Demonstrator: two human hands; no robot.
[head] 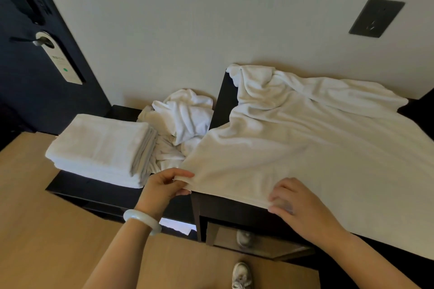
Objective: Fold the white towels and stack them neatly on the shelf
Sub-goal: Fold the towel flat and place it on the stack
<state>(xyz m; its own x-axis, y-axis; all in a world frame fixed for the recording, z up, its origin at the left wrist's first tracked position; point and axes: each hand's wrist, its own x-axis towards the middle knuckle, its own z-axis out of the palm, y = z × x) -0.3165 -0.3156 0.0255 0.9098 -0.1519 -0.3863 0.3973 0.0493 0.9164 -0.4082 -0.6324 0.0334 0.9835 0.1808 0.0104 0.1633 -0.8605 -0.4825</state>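
Note:
A large white towel [305,148] lies spread over the dark desk [225,94], rumpled at its far edge by the wall. My left hand [164,185] pinches the towel's near left corner at the desk's edge. My right hand [298,206] grips the towel's near edge further right, fingers curled over the hem. On the lower dark shelf [77,189] to the left sits a neat stack of folded white towels [101,145]. Between the stack and the desk lies a crumpled heap of unfolded white towels [185,122].
A dark door [35,65] with a handle and a hanging card stands at far left. A dark wall plate [375,17] is on the wall at upper right. The floor [47,241] is pale wood. A white shoe [242,274] shows below.

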